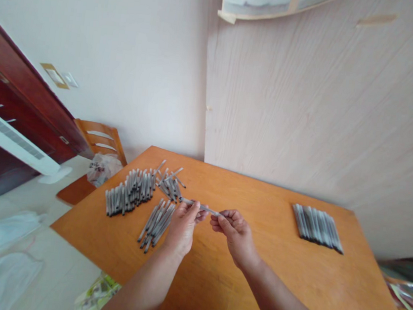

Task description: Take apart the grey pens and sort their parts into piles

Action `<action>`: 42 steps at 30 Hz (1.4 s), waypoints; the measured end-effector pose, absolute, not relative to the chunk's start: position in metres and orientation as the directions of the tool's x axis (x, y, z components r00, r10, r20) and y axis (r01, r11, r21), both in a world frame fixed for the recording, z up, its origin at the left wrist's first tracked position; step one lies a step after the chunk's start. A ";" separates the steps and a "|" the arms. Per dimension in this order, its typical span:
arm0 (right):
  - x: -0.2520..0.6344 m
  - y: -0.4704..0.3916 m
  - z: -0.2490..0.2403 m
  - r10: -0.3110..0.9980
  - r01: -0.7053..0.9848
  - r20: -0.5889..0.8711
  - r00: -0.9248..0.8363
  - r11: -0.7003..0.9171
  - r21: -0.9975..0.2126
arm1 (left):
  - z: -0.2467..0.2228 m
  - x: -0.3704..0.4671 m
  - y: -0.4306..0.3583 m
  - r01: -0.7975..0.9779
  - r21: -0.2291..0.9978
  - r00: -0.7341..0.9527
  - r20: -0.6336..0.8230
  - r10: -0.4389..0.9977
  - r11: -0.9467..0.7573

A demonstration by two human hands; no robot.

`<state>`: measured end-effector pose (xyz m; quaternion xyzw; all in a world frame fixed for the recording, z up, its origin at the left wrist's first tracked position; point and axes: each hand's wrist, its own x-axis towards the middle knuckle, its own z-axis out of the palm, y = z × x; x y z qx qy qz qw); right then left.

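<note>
A slim grey pen point(207, 209) with a dark end is stretched between my two hands above the table. My left hand point(185, 222) is closed around its dark-ended part. At the other end, the fingertips of my right hand point(233, 230) pinch it. Just left of my left hand lies a small bunch of similar pens point(156, 224). Behind that, a loose crossed heap of pens point(169, 184) sits beside a larger pile of pens point(131, 190). Far to the right, a neat row of pens point(317, 227) lies side by side.
The wooden table point(261, 196) stands against the wall. A wooden chair point(100, 138) with a plastic bag point(104, 167) on it is at the left. More plastic bags point(9, 277) lie on the floor. Colourful items point(409, 302) show beyond the table's right edge.
</note>
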<state>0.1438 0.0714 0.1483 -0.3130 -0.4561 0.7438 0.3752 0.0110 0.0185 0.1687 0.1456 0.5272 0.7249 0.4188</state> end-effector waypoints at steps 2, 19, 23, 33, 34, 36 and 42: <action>0.145 0.072 0.148 0.834 -0.269 -0.114 -0.540 -0.299 -0.915 | 0.169 0.011 0.018 -0.448 0.890 -0.597 -0.223 0.770 -0.089; 0.152 0.069 0.151 0.847 -0.273 -0.158 -0.507 -0.331 -0.903 | 0.170 0.016 0.017 -0.516 0.848 -0.589 -0.250 0.769 -0.120; 0.162 0.069 0.142 0.877 -0.245 -0.184 -0.443 -0.316 -0.917 | 0.168 0.014 0.017 -0.501 0.857 -0.604 -0.244 0.758 -0.124; 0.170 0.067 0.138 0.892 -0.119 -0.178 -0.416 -0.247 -0.962 | 0.165 0.019 0.016 -0.194 0.981 -0.649 -0.115 0.752 -0.018; 0.170 0.066 0.139 0.890 -0.114 -0.171 -0.423 -0.240 -0.964 | 0.164 0.019 0.015 -0.131 0.991 -0.657 -0.072 0.751 -0.020; 0.169 0.064 0.144 0.881 -0.105 -0.160 -0.445 -0.228 -0.968 | 0.161 0.019 0.014 0.039 0.999 -0.661 0.053 0.749 -0.036; 0.166 0.061 0.160 0.849 -0.040 -0.133 -0.511 -0.178 -0.983 | 0.153 0.015 0.007 0.635 0.768 -0.374 0.400 0.837 -0.083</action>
